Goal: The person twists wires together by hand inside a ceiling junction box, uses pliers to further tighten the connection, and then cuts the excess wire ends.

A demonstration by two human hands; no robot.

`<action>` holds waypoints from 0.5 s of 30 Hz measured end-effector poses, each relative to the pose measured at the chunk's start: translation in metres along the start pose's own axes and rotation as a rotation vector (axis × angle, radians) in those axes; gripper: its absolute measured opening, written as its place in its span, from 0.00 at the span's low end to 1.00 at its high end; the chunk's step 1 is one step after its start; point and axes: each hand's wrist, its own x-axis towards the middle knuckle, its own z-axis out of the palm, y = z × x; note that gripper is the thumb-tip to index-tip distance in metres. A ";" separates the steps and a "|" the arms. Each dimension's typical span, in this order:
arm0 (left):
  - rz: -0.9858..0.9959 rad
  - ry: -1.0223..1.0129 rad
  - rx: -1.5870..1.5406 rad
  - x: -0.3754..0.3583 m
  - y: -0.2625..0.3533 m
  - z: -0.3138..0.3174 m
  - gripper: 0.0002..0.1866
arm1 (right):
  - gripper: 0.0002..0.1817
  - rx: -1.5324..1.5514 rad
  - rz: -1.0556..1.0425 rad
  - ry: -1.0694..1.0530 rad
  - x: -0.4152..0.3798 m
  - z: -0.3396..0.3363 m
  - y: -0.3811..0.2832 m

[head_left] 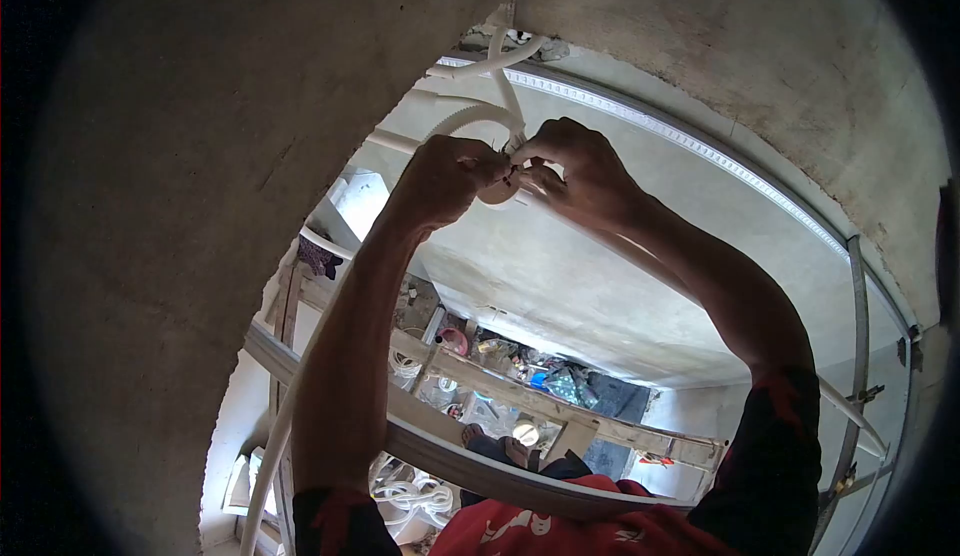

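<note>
Both hands are raised overhead and meet at a small round pale junction box (497,194) where white conduits come together. My left hand (445,181) is closed in a pinch at the box's upper edge. Opposite it, my right hand (585,171) pinches at the same spot with bent fingers. Thin dark wires (509,174) show between the fingertips; their exact ends are too small to tell. A ribbed white conduit (472,116) curves over the left hand, and a smooth white conduit (505,86) runs down from the wall opening above.
A rough concrete edge (290,206) borders the left side. A metal channel (690,141) arcs across the top right. Below are a metal rail (470,466), a wooden scaffold plank (520,391), coiled white conduit (415,496) and cluttered items on the floor far down. An upright pole (860,336) stands at right.
</note>
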 end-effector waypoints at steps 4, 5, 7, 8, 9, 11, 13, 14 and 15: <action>0.154 0.065 0.217 0.000 0.001 0.002 0.13 | 0.10 -0.116 0.226 -0.097 -0.002 -0.004 -0.003; 0.189 0.087 0.269 -0.001 0.002 0.004 0.12 | 0.10 -0.168 0.260 -0.121 -0.002 -0.004 -0.002; 0.194 0.115 0.259 0.001 0.002 0.005 0.12 | 0.10 -0.159 0.220 -0.054 0.000 0.002 -0.001; 0.195 0.142 0.245 0.001 0.002 0.006 0.12 | 0.11 -0.149 0.182 0.009 0.000 0.004 0.000; 0.193 0.138 0.247 0.001 0.002 0.007 0.12 | 0.11 -0.147 0.187 0.010 0.001 0.004 0.001; 0.197 0.203 0.253 0.001 0.002 0.011 0.13 | 0.12 -0.114 0.196 0.002 0.001 0.004 0.006; 0.195 0.221 0.306 0.003 -0.001 0.013 0.14 | 0.13 -0.090 0.189 0.007 0.000 0.003 0.009; 0.197 0.247 0.356 0.004 -0.002 0.014 0.14 | 0.13 -0.069 0.175 0.009 -0.001 0.002 0.011; 0.193 0.231 0.356 0.004 -0.002 0.015 0.14 | 0.13 -0.068 0.191 0.011 -0.002 0.000 0.011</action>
